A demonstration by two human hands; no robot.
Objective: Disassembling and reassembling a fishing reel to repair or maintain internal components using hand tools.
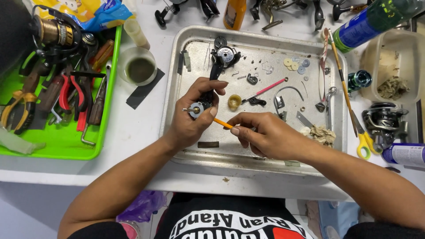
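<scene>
Black printed shirt, bare forearms

Silver metal tray (177, 57) taken as landmark, orange-handled tool (222, 123) held above it, pink-handled pick (265, 90) and small yellow cap (234, 102) inside it, bright green tray (62, 148) with red-handled pliers (73, 90) left of it, yellow-handled scissors (364, 144) and green-and-blue spray can (376, 20) right of it.

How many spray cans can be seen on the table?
2: a green and blue can lying at the top right corner, and a purple can at the right edge. Others may be out of view.
</scene>
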